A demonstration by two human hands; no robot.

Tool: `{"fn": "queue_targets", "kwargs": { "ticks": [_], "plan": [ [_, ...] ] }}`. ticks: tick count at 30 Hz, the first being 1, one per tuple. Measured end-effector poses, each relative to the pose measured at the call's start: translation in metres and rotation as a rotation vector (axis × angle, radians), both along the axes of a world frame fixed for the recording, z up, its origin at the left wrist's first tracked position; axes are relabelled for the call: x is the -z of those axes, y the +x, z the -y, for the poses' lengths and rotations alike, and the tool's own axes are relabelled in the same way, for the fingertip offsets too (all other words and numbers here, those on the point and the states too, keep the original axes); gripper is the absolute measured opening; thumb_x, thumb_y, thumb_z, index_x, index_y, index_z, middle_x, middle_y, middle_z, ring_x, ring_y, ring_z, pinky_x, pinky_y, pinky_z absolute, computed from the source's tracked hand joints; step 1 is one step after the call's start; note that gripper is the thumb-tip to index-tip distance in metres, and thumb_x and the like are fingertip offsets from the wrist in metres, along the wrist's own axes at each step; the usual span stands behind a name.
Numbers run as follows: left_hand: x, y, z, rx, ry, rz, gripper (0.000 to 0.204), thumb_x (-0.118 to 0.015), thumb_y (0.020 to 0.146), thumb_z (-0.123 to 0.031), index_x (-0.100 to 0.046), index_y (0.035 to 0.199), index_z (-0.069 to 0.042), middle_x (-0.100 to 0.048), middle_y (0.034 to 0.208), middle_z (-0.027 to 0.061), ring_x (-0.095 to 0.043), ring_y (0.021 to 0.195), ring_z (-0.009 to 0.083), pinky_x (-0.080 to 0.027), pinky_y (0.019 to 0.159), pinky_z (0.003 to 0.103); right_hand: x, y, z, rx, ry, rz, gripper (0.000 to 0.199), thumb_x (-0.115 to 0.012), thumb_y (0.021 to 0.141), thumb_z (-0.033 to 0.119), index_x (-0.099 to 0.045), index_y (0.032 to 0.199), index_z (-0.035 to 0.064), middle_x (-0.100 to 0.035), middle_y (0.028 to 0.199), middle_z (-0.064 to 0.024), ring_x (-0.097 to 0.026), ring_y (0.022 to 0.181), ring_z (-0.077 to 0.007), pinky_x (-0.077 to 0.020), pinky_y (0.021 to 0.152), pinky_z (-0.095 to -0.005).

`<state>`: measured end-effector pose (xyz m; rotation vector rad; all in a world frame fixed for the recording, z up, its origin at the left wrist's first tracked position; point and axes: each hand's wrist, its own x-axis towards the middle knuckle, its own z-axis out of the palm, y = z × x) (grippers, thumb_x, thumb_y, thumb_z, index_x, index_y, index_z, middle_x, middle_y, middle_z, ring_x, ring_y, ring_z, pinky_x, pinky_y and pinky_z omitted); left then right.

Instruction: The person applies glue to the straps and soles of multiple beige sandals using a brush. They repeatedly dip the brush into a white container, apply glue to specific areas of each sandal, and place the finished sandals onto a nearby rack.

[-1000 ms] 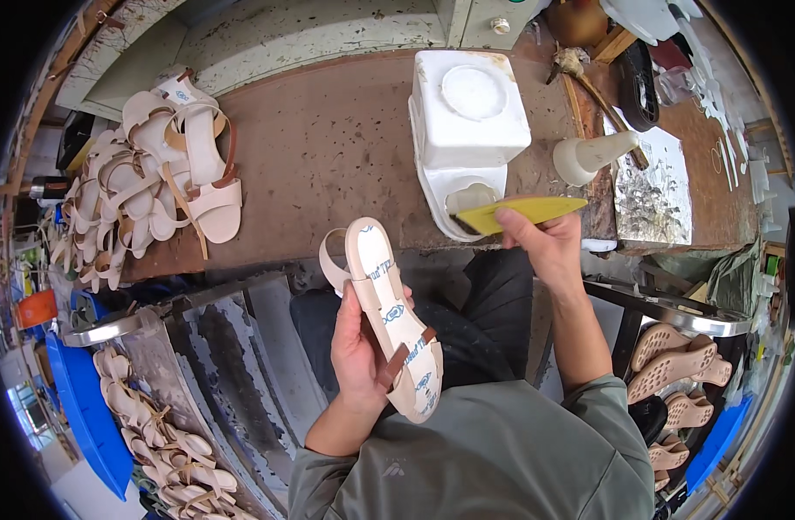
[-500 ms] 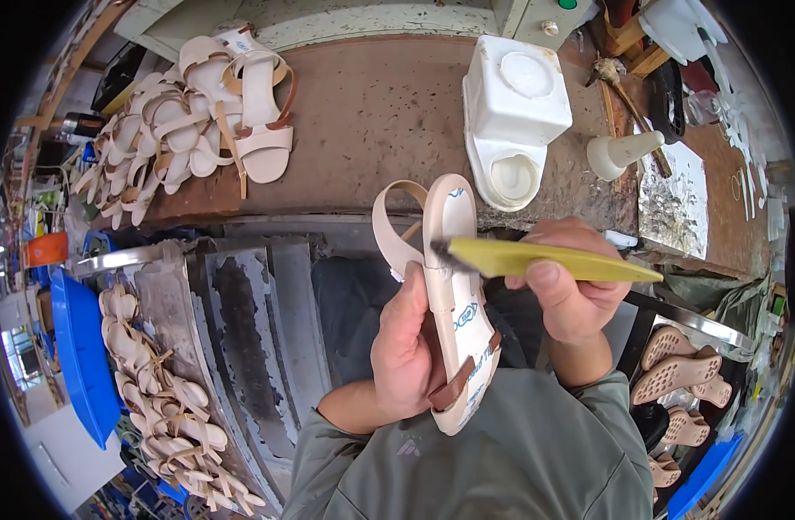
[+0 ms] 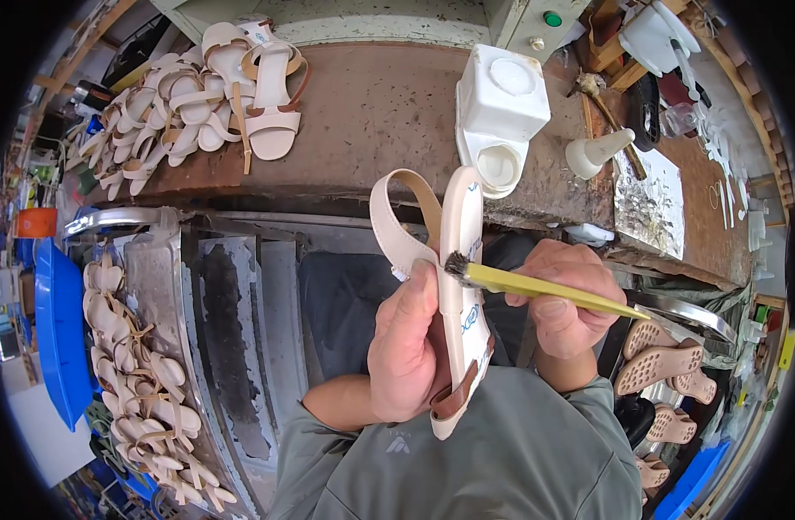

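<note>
Away from the boxy white plastic container (image 3: 501, 95) comes the flat, yellow-handled brush (image 3: 536, 285), and its dark bristles are at the sandal's side! The right hand (image 3: 564, 328) keeps its grip pinched round that handle. The left hand (image 3: 404, 351) clasps the beige strappy sandal (image 3: 456, 334) before the scuffed brown surface (image 3: 371, 104), turned more edge-on now; brushing looks under way.

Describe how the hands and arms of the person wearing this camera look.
The left hand and right hand are both bare: no glove, ring or watch shows. The forearms are uncovered too, below short grey-green sleeves. The matching shirt carries a small pale angular mark.
</note>
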<state>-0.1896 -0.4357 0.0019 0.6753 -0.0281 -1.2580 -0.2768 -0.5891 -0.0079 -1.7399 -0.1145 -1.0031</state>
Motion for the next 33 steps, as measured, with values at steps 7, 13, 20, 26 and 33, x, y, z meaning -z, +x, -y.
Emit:
{"fn": "queue_targets", "kwargs": {
  "ticks": [7,13,20,26,33],
  "plan": [
    [-0.019,-0.013,0.006,-0.160,0.055,-0.018,0.053,-0.027,0.098,-0.038,-0.033,0.133,0.000,-0.055,0.074,0.0075,-0.054,0.054,0.0120,-0.046,0.050,0.025,-0.002,-0.013,-0.010,0.018,-0.015,0.028,0.016,-0.067,0.074,0.001,-0.060,0.088,-0.0044,-0.065,0.075,-0.0156,-0.063,0.062,-0.0230,-0.0468,0.052,-0.0299],
    [-0.003,-0.014,-0.001,-0.052,-0.042,0.068,0.053,-0.029,0.093,-0.052,-0.046,0.114,-0.006,-0.055,0.094,0.0081,-0.059,0.075,0.0203,-0.051,0.065,0.035,0.006,-0.024,-0.020,0.008,0.037,0.089,0.017,-0.067,0.074,0.000,-0.060,0.089,-0.0042,-0.064,0.075,-0.0153,-0.063,0.063,-0.0235,-0.0472,0.052,-0.0305],
    [-0.007,-0.018,-0.001,-0.049,-0.008,0.090,0.052,-0.031,0.093,-0.051,-0.047,0.113,-0.006,-0.055,0.092,0.0081,-0.059,0.074,0.0192,-0.051,0.061,0.034,-0.002,-0.035,-0.020,-0.032,0.181,0.086,0.013,-0.065,0.074,0.002,-0.061,0.086,-0.0039,-0.064,0.073,-0.0142,-0.059,0.056,-0.0215,-0.0460,0.049,-0.0319],
    [-0.015,-0.021,0.002,-0.112,-0.077,0.054,0.047,-0.032,0.094,-0.047,-0.048,0.113,-0.008,-0.056,0.092,0.0081,-0.059,0.077,0.0178,-0.054,0.066,0.034,-0.016,-0.012,-0.001,0.054,0.133,0.108,0.010,-0.062,0.076,0.001,-0.062,0.085,-0.0038,-0.063,0.068,-0.0119,-0.058,0.055,-0.0217,-0.0454,0.051,-0.0311],
    [-0.024,-0.020,0.009,-0.234,-0.017,-0.005,0.046,-0.031,0.098,-0.033,-0.042,0.127,0.002,-0.053,0.084,0.0023,-0.048,0.067,0.0060,-0.037,0.058,0.020,-0.005,-0.015,-0.014,-0.077,0.086,0.115,0.015,-0.063,0.077,0.000,-0.060,0.091,-0.0049,-0.064,0.076,-0.0160,-0.062,0.063,-0.0236,-0.0482,0.054,-0.0315]
  ]
}}
